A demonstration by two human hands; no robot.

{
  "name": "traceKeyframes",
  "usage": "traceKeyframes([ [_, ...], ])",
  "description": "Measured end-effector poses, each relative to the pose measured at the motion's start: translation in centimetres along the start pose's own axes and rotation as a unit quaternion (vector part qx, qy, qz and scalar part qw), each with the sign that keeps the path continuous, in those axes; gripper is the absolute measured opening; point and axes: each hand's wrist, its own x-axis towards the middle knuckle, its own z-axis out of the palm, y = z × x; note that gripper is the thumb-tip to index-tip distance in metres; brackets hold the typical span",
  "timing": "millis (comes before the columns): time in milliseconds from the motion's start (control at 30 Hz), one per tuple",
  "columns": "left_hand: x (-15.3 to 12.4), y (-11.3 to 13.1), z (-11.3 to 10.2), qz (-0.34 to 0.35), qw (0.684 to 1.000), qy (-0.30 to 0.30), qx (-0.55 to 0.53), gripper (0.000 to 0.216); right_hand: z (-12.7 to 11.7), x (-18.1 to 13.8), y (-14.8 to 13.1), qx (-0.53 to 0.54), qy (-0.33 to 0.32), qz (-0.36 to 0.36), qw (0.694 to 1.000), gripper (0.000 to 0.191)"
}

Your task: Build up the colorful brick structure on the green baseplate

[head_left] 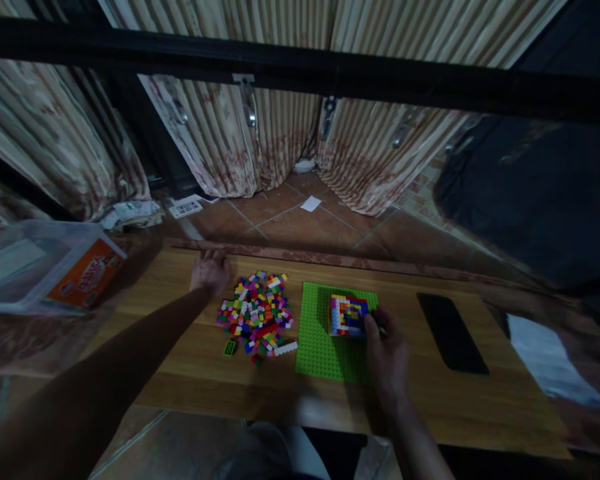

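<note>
A green baseplate (316, 337) lies on the wooden table (480, 400), with a small multicoloured brick build (347, 315) standing on its far right part. My right hand (386, 353) rests at the build's right near corner, fingers pinched against it; whether they hold a brick is hidden. A heap of loose coloured bricks (256, 312) lies left of the plate. My left hand (210, 272) lies flat on the table's far edge beside the heap, fingers spread, holding nothing.
A black phone (451, 331) lies flat on the table right of the plate. A clear plastic box (50, 263) with an orange label stands off the table's left end. Curtains and a tiled floor lie beyond the far edge.
</note>
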Motion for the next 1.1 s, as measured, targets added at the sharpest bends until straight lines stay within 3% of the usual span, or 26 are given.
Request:
traceKeyframes([
  [67,-0.1,0.3,-0.2,-0.006,1.0,-0.007,0.011,0.036,0.0,-0.8,-0.9,-0.034,0.04,-0.051,0.997,0.046],
  [133,-0.2,0.5,-0.4,-0.017,1.0,-0.011,0.024,0.036,0.4,-1.9,-2.2,-0.051,0.04,-0.124,0.99,0.039],
  [267,-0.4,0.9,-0.7,-0.028,0.999,-0.007,0.031,0.034,2.5,-4.6,-4.4,-0.033,-0.096,-0.232,0.967,0.024],
  [367,-0.5,1.0,-0.9,-0.028,0.999,-0.01,0.028,0.035,4.4,-6.5,-4.7,-0.02,-0.176,-0.241,0.954,0.024],
  [467,-0.5,1.1,-1.0,-0.027,0.999,-0.008,0.027,0.035,5.4,-7.2,-4.1,-0.026,-0.216,-0.236,0.947,0.025],
  [700,-0.7,1.4,-0.9,-0.038,0.999,-0.006,0.036,0.034,6.2,-6.3,-3.7,-0.059,-0.22,-0.26,0.938,0.024],
  [900,-0.8,1.3,-1.1,-0.035,0.999,-0.017,0.029,0.034,8.3,-8.5,-4.5,-0.072,-0.243,-0.369,0.894,0.023],
  [1100,-0.8,1.2,-1.1,-0.04,0.999,-0.016,0.025,0.035,11.2,-10.8,-6.2,-0.119,-0.283,-0.399,0.864,0.027],
])
